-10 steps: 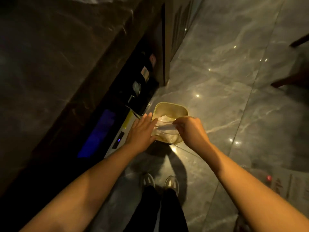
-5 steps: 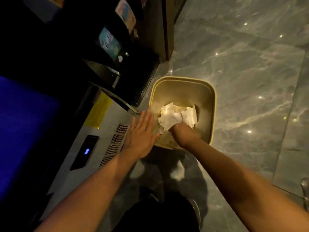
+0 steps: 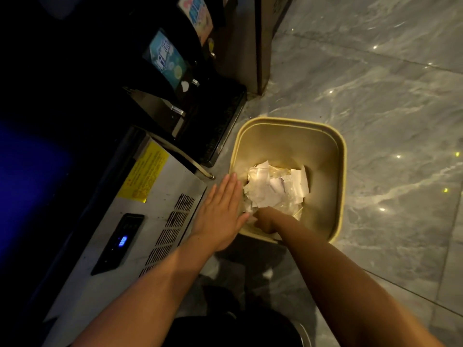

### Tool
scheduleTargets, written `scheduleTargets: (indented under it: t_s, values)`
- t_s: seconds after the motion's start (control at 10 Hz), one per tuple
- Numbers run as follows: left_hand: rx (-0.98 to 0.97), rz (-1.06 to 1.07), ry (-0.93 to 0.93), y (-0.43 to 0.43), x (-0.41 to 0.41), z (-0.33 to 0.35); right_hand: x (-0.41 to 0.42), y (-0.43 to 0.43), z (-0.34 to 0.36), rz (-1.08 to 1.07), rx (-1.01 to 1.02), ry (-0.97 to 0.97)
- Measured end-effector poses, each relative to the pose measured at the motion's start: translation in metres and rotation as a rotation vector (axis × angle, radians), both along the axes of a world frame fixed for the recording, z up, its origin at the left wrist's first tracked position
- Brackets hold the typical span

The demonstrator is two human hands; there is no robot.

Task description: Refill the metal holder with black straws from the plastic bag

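No black straws and no metal holder are in view. A beige square waste bin point(image 3: 342, 171) stands on the floor, holding crumpled white paper point(image 3: 275, 186) and a wad of clear plastic point(image 3: 288, 209) that may be the bag. My right hand point(image 3: 266, 219) reaches down inside the bin at its near wall. Its fingers are curled under the waste and hidden. My left hand point(image 3: 220, 211) is flat and open, fingers straight, hovering at the bin's left rim and holding nothing.
A steel cabinet point(image 3: 160, 221) with vent slots, a yellow label and a small blue display stands left of the bin. Behind it is a dark drink dispenser point(image 3: 170, 61) with its drip tray. Grey marble floor point(image 3: 375, 96) spreads to the right. My legs are below.
Both hands held the crumpled wad over the bin one second ago. My right hand has since pushed down into the bin, my left hand has let go and opened, and the view has moved closer.
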State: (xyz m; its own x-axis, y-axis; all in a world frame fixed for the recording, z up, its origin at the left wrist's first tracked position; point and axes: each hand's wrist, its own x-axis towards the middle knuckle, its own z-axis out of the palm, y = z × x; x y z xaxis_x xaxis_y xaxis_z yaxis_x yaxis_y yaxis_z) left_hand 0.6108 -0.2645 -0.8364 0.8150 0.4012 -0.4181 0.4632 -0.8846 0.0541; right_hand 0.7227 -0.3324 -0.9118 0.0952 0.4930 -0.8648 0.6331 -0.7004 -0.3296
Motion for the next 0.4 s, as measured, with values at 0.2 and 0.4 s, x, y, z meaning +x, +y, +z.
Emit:
scheduleTargets:
  t_s: [0.2, 0.4]
  values:
    - [-0.056, 0.077, 0.115, 0.003, 0.005, 0.042, 0.004, -0.019, 0.087, 0.063, 0.178, -0.008]
    - [-0.115, 0.112, -0.097, -0.029, 0.021, 0.175, 0.005, -0.058, 0.245, -0.088, 0.484, -0.165]
